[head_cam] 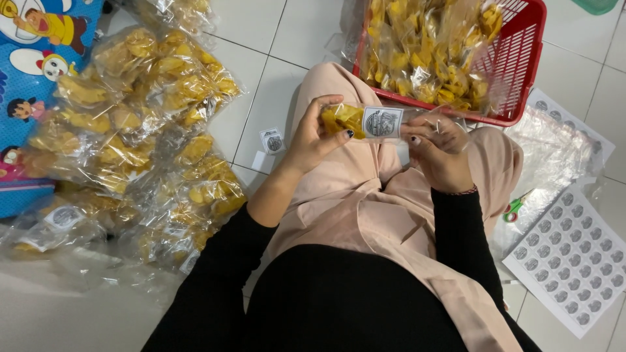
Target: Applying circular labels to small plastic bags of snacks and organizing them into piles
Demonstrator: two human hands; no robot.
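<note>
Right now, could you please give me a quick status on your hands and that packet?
Left hand and right hand both grip the packet. Label on its front. Held over lap, red basket beyond. Nothing in the way.

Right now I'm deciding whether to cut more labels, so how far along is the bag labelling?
Looks done: a large pile of chip bags lies on the floor at the left; one at its near edge shows a label. In hand: the left hand and right hand hold a clear bag already wearing a label. Left: the red basket is full of bags, and the sticker sheet keeps most of its stickers.
</note>
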